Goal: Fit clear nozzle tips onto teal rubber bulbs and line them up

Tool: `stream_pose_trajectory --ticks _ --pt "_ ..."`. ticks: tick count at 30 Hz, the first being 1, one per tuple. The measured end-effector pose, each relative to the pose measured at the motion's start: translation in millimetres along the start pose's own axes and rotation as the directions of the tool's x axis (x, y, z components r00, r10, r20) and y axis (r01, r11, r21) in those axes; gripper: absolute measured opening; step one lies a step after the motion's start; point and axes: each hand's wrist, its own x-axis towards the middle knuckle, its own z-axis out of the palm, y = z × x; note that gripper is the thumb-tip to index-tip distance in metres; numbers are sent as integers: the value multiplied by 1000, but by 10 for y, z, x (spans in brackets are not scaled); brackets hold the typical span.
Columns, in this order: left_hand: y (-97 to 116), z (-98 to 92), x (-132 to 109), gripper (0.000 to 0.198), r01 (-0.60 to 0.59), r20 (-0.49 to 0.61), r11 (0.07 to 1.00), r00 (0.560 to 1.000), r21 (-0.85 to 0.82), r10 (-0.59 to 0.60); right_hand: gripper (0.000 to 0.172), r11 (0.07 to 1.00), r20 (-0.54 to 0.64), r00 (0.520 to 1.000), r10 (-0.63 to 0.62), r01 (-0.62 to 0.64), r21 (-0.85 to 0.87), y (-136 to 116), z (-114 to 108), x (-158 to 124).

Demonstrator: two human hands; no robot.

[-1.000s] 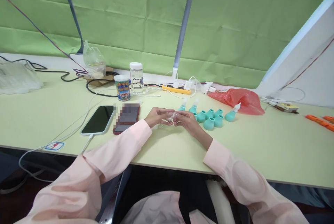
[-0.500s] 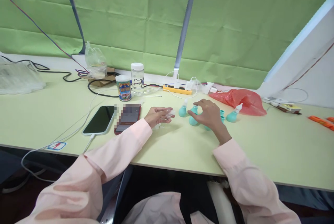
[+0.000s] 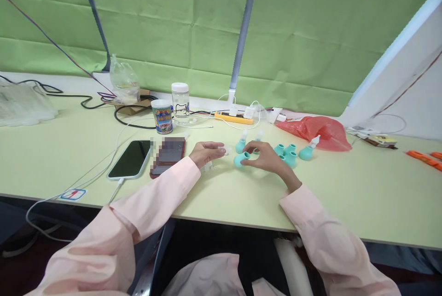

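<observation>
My left hand is closed on a small clear plastic nozzle, partly hidden by the fingers. My right hand pinches a teal rubber bulb between thumb and fingers, its open neck tilted up to the right. Behind it stand a teal bulb with a clear nozzle and another nozzle-topped bulb, mostly covered by my right hand. Several open teal bulbs cluster right of my hand. A further bulb with a nozzle leans beyond them. Loose clear pieces lie below my left hand.
Two phones, one black-screened and one in a red case, lie at left. Behind them are a noodle cup and a white-lidded jar. A yellow power strip and red plastic bag sit along the back.
My right hand has closed on a teal bulb and brought it left, toward my left hand. The cluster of open bulbs behind it has come into view. My left hand stays nearly in place.
</observation>
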Motion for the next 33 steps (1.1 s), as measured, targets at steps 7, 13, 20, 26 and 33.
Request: stream_pose_trajectory --ticks 7,13,20,26,33 --pt "24 -17 12 29 13 60 998 998 67 -17 36 956 173 984 -52 -2 295 -53 252 -11" --pt "32 24 -9 31 -38 102 990 994 135 25 29 924 -51 998 38 -16 382 -25 222 12" --pt "44 55 -60 41 -40 194 975 981 218 -4 26 979 -141 988 -57 83 184 -93 234 -9" --pt "64 42 -51 36 -65 242 933 970 354 -25 30 991 -236 966 -109 123 45 -145 299 -54" --pt "-2 41 -27 35 -138 229 901 972 412 44 24 987 -331 930 -157 138 -81 -83 462 -44"
